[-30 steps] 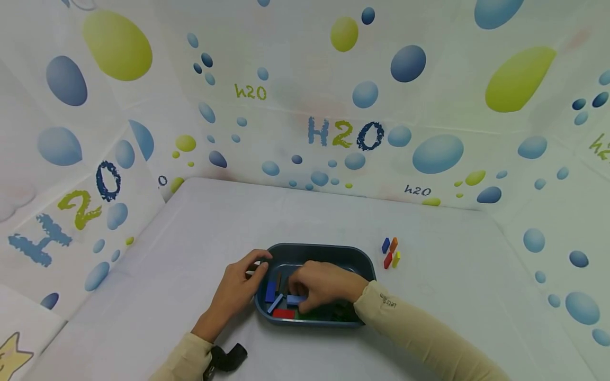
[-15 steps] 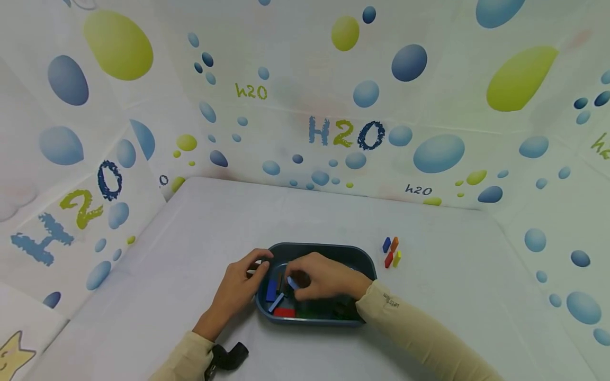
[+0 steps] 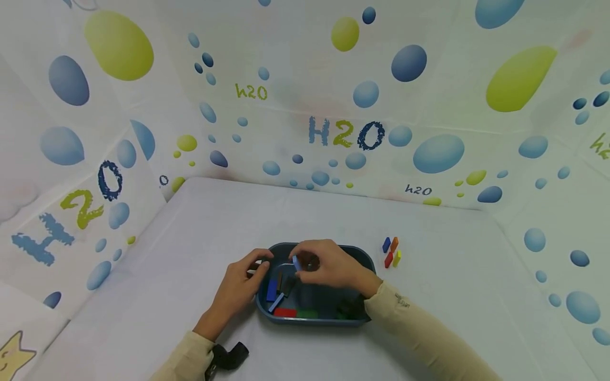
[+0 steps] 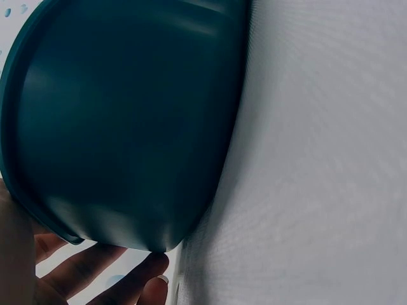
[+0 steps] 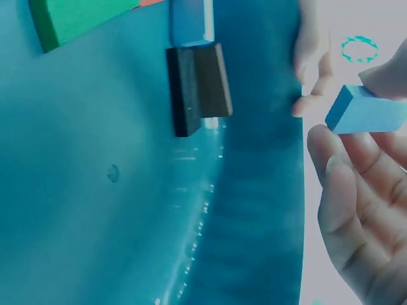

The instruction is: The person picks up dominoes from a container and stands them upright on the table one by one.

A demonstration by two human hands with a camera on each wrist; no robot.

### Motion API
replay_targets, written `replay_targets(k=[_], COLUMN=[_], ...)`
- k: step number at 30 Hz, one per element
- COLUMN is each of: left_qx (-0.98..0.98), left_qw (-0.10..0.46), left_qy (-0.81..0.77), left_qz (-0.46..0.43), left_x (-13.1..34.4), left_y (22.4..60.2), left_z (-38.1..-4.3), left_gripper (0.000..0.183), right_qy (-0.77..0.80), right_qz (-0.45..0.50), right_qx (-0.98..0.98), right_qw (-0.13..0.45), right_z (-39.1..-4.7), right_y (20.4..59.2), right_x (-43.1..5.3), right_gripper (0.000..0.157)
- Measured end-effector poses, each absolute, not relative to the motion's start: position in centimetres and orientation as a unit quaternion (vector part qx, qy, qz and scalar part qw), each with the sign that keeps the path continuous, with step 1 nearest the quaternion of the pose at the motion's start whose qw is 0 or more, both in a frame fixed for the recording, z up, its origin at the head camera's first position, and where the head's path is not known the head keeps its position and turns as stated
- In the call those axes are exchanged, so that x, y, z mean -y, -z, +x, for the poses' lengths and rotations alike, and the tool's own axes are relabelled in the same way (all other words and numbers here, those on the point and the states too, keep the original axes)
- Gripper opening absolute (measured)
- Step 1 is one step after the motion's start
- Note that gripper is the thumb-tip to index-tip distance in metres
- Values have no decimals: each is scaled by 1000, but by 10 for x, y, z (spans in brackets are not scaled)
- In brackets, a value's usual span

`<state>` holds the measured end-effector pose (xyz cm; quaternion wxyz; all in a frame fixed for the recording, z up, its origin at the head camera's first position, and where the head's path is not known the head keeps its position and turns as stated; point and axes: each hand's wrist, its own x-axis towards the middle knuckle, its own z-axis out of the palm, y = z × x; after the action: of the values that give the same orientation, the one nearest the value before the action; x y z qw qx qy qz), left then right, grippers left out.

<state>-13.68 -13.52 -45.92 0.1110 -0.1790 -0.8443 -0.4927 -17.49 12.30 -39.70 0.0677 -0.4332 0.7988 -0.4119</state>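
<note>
My right hand [image 3: 333,263] pinches a light blue domino block [image 3: 296,263] between thumb and fingers, raised over the far left part of a dark blue-green plastic basin [image 3: 314,322]. In the right wrist view, the block [image 5: 365,114] sits between the thumb and the fingertips. My left hand [image 3: 240,280] holds the basin at its left end, thumb by the rim; the left wrist view has its fingers [image 4: 137,279] along the outer wall. Inside the basin lie a blue block [image 3: 271,290], another light blue block [image 3: 276,302], a red block [image 3: 285,313], a green block [image 3: 307,314] and dark brown blocks [image 5: 184,95].
To the right of the basin, a blue block [image 3: 386,244], an orange block [image 3: 394,244], a red block [image 3: 388,259] and a yellow block [image 3: 397,258] stand close together on the white tabletop [image 3: 452,275]. Printed sheets [image 3: 286,106] wall the table's back and sides.
My right hand has lifted the light blue block from the basin floor and moved it up and toward the far side. My left hand has stayed at the basin's left end.
</note>
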Motion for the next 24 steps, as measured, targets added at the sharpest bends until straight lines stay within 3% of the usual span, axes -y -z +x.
replay_targets(k=[24], left_qx=[846], left_qw=[117], left_qy=[488], left_qz=[-180], left_x=[135], left_y=[459], left_z=[-137], left_gripper=[18], right_qy=[440], right_qz=[-374], right_qx=[-815], right_qw=[-52], right_z=[-167], right_y=[374], right_x=[-168], right_gripper=[24])
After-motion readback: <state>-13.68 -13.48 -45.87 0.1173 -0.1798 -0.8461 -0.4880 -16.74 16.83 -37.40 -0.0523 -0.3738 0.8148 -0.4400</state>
